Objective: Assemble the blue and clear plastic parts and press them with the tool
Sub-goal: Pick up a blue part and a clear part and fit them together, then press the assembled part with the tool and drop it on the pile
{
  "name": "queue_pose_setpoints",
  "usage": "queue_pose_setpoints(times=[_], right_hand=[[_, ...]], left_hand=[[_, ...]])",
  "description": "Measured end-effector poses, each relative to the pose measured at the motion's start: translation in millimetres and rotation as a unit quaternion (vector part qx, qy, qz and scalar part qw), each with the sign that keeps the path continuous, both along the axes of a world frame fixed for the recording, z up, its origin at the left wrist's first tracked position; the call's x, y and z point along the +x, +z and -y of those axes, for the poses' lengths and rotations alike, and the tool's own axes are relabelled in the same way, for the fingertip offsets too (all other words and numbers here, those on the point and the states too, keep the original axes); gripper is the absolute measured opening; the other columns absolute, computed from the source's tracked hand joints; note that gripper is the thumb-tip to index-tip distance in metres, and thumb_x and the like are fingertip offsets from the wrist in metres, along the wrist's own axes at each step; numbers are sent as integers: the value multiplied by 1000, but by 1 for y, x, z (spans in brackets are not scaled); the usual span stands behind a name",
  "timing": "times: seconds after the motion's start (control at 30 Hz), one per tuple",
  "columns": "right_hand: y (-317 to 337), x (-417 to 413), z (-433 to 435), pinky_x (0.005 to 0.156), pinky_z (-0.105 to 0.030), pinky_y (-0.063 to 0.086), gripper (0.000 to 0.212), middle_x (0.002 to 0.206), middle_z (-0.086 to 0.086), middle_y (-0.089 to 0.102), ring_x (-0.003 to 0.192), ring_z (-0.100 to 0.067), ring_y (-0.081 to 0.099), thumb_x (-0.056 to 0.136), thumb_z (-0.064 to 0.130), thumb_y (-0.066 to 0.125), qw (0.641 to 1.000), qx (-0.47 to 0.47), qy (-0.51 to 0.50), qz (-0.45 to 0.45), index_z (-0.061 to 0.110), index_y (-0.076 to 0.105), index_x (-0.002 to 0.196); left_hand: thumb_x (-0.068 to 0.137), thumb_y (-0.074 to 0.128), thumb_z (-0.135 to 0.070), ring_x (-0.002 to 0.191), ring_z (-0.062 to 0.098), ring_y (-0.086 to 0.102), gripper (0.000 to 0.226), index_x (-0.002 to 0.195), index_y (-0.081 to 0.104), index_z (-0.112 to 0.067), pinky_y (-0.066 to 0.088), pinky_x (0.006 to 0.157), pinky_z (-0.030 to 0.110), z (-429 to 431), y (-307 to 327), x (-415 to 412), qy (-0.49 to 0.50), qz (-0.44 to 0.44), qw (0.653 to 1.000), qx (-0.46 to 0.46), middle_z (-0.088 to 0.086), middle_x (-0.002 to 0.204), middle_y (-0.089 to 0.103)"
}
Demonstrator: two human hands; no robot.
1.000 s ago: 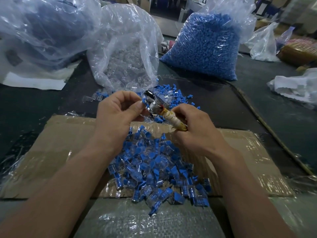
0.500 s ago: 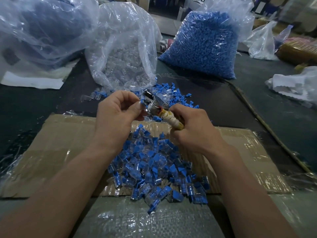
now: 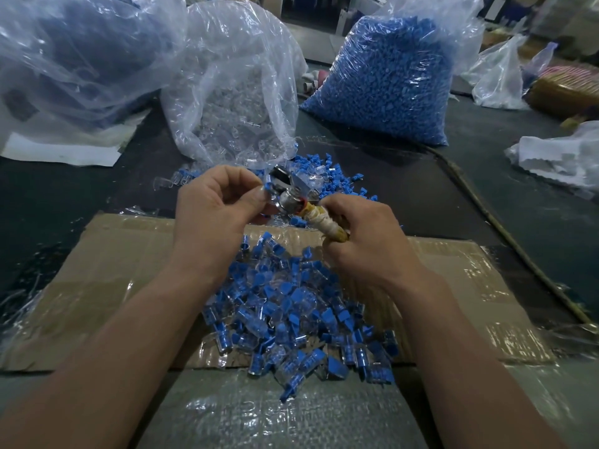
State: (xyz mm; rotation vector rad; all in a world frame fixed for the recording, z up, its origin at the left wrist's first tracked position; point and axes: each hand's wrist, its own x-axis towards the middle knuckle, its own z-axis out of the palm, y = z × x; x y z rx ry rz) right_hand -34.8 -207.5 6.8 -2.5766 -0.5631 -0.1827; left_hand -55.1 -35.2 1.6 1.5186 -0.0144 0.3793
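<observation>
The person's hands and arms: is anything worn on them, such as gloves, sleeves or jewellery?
The left hand and the right hand are bare, without gloves. The left forearm and the right forearm are bare too; no sleeve is in view down to the picture's lower edge. No watch, bracelet or ring shows.

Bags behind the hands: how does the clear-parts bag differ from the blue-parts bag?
The clear-parts bag holds colourless pieces; the blue-parts bag holds blue ones. The clear-parts bag is slack and crumpled, only part filled; the blue-parts bag is packed plump. The clear-parts bag sits left; the blue-parts bag right. Both are see-through film on the dark table.
</observation>
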Motion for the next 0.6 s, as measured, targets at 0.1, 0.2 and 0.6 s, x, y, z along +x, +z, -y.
queue_pose_setpoints(times=[0.1,0.2,0.6], right_hand=[[3,5,12,68,-29,40,31,85,3,55,79,-16,50,66,8,64,999,-15,-32,-7,15,62,96],[4,10,24,66,-32,43,30,82,0,57,77,-22,54,66,7,63,995,-26,-97,-8,15,63,94],[2,13,28,65,-30,43,30,81,2,55,76,-19,53,71,10,64,986,-40,-160,-18,15,63,100]], left_hand=[[76,65,-3,52,2,61,15,75,59,-17,46,47,12,-9,3,0,-5,-41,999,-2,-8,59,66],[59,71,-16,46,5,53,13,69,62,-18,43,41,14,-20,8,-2,-65,-89,994,5,-4,59,66],[71,72,-18,71,14,66,11,72,74,-28,52,62,12,-14,5,-4,-172,-70,968,171,-1,77,72]])
